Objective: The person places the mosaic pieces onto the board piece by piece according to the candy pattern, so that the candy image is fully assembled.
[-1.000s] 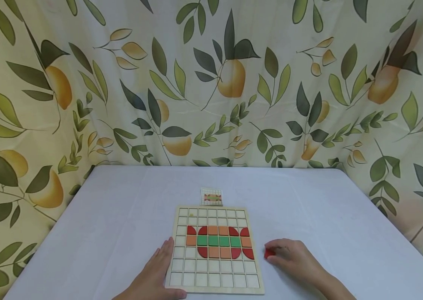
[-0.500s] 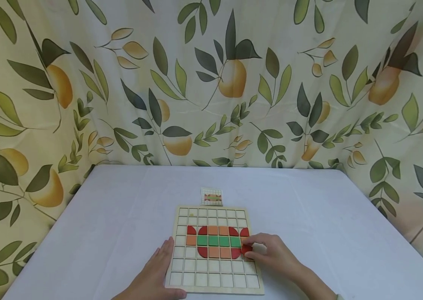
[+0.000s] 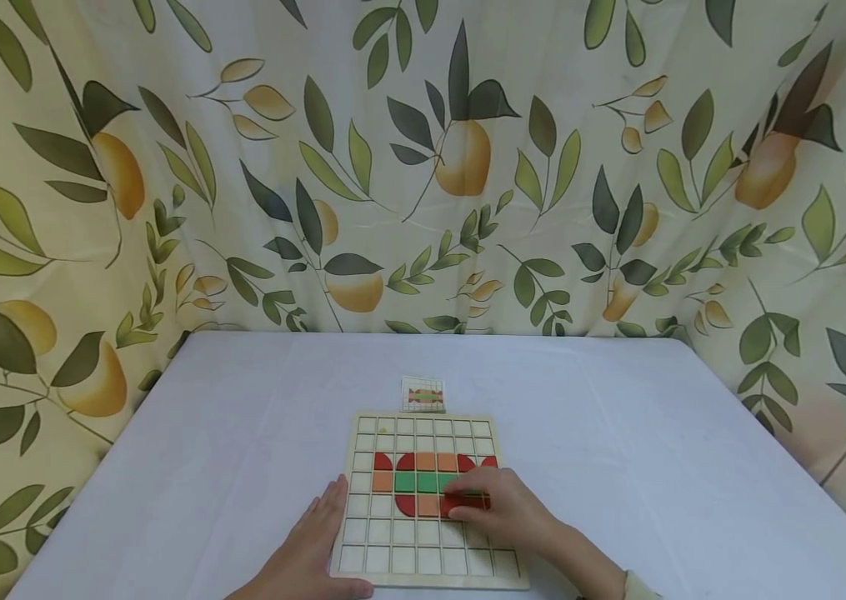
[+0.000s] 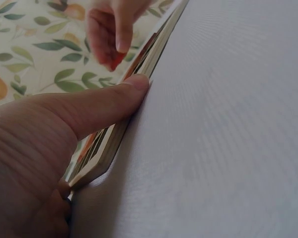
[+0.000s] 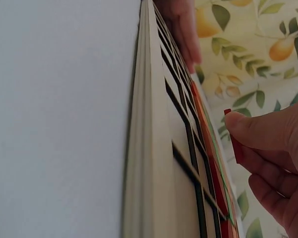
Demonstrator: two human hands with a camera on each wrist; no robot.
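Note:
A square wooden grid board (image 3: 430, 580) lies on the table, with red, orange and green tiles set across its middle rows. Along its left edge my left hand (image 3: 298, 542) rests with straight fingers, its thumb (image 4: 109, 104) touching the front edge. Over the right half of the board, my right hand (image 3: 508, 510) pinches a red tile (image 5: 233, 139) between thumb and fingers. In the right wrist view that tile is held on edge, apart from the board. The right hand hides several tiles at the right end of the pattern.
Behind the board lies a small card (image 3: 423, 394) printed with a similar coloured pattern on a grid. A white cloth covers the table (image 3: 242, 417). Beyond it hangs a curtain (image 3: 423, 233) with fruit and leaves.
My right hand has moved left from the table beside the board to above its right half, carrying the red tile. The left hand and the board have stayed in place.

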